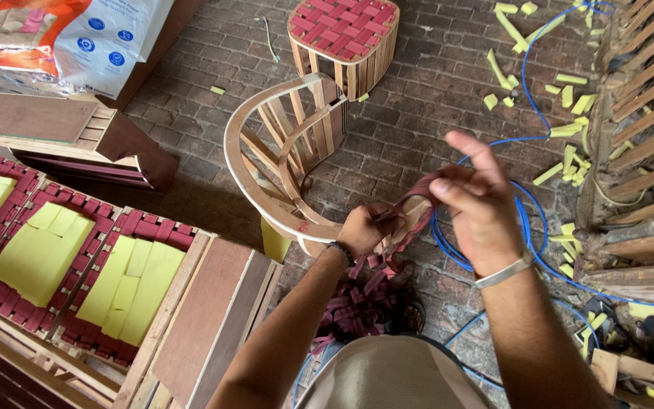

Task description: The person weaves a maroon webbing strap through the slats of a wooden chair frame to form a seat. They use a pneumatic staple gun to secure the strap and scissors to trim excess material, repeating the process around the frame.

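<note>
Maroon strap (418,198) runs taut between my two hands, a flat woven band, dull and slightly ribbed. My left hand (361,227) sits near the centre of the view, fingers curled shut around the strap close to the rim of the wooden chair frame (281,159), which I judge keeps the band tight against the wood. My right hand (478,208), at three o'clock from it, pinches the strap's other stretch between thumb and bent fingers, forefinger lifted free, so the band stays flat rather than twisted. More loose strap (365,303) lies heaped at six o'clock, just above my knees.

The frame is pale bent wood, curved like a horseshoe with thin upright slats. At twelve o'clock stands a small stool (346,38) with a red woven seat. Blue cord (527,76) loops over the brick floor (410,113) toward two o'clock, among yellow foam scraps (569,129). At eight o'clock, wooden seat frames (77,257) hold yellow foam pads over red webbing.
</note>
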